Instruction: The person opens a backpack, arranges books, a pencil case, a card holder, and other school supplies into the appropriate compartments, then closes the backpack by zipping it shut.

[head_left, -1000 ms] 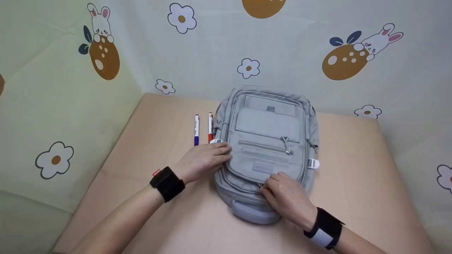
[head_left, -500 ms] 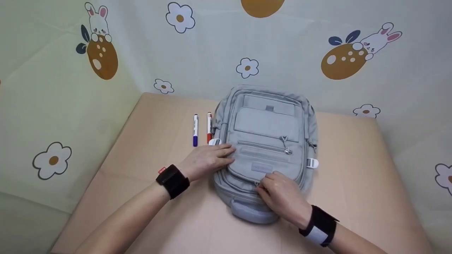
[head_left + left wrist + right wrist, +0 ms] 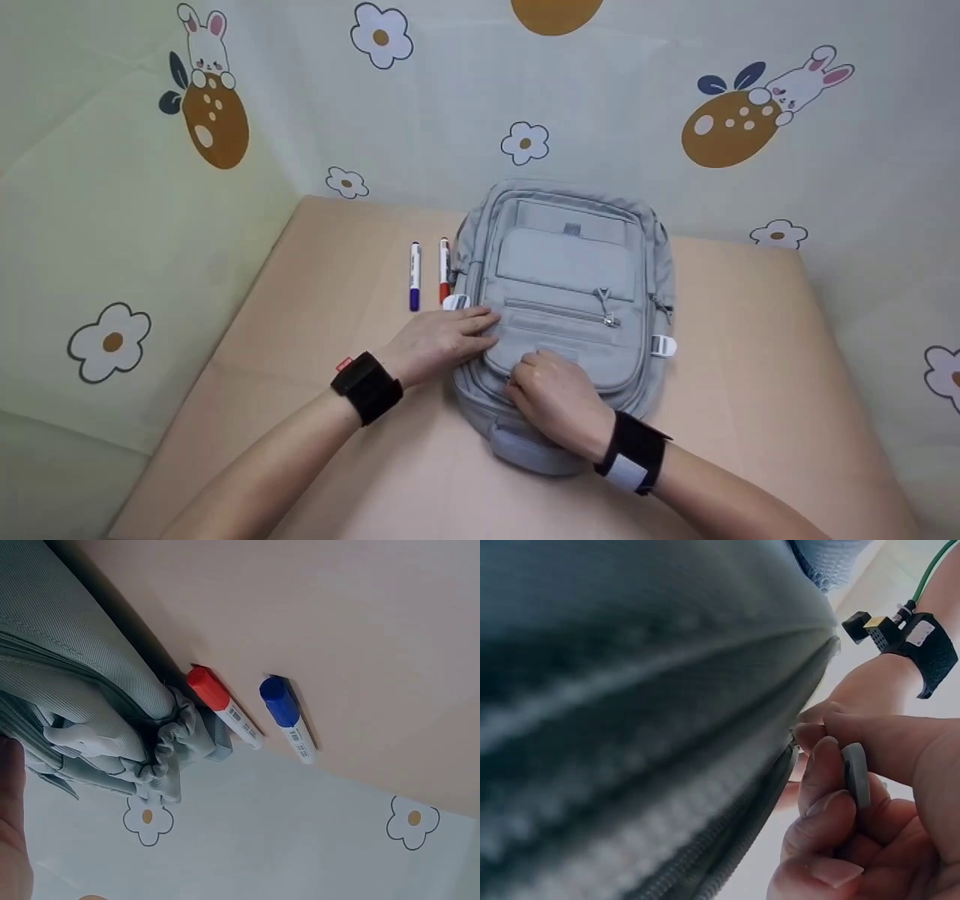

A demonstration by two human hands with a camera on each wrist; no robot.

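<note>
With my left hand flat on the grey fabric backpack lying mid-table, I judge my right hand, pinching the grey zipper pull, should draw steadily along the track.

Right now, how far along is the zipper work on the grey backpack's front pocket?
Done: the backpack lies flat on the table, steadied by the left hand. In hand: the right hand pinches the zipper pull at the front pocket's lower left. Left: that pocket is not seen open, and the red marker and blue marker lie untouched beside the bag.
</note>
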